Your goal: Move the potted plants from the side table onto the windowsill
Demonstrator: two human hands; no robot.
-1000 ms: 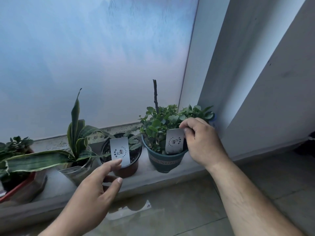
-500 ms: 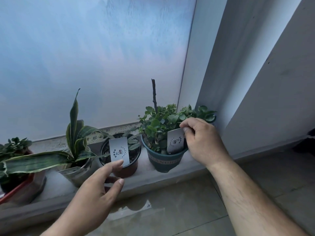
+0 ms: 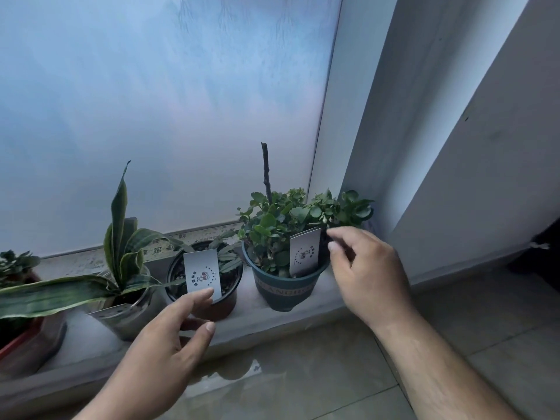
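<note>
Four potted plants already stand along the pale stone windowsill [image 3: 330, 301]. At two o'clock the right hand [image 3: 368, 274] hovers loose-fingered beside the teal plastic pot [image 3: 285, 291]; the left hand [image 3: 169, 338], fingers spread, nears the brown pot [image 3: 212, 301]. Side table unseen.

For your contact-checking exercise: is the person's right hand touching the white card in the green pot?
Apart. The head view shows the right hand drawn back with its fingers loosely curled, and a dark gap between its fingertips and the edge of the white card in the green pot.

Frosted window [image 3: 151, 116], grey tile floor [image 3: 333, 374]
</note>
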